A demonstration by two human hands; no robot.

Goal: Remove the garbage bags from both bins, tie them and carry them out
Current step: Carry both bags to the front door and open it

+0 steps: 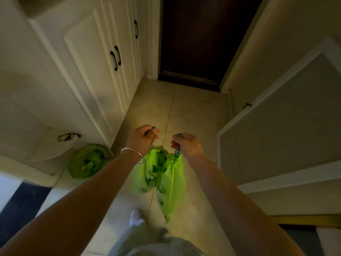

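A bright green garbage bag (pixel 162 180) with dark green print hangs in the air above the floor, its mouth gathered by a teal drawstring (pixel 177 152). My left hand (pixel 143 138), a silver bangle on its wrist, grips one end of the drawstring. My right hand (pixel 186 145) grips the other end, a little lower and to the right. A second green garbage bag (pixel 86 161) sits open in a round bin on the floor at the left, against the cabinet.
White cabinet doors (pixel 88 58) with dark handles line the left side. A dark brown door (pixel 201 39) closes the far end of the tiled hallway (pixel 193 111). A white panelled door (pixel 287 122) stands at the right. My shoe (pixel 135 217) shows below the bag.
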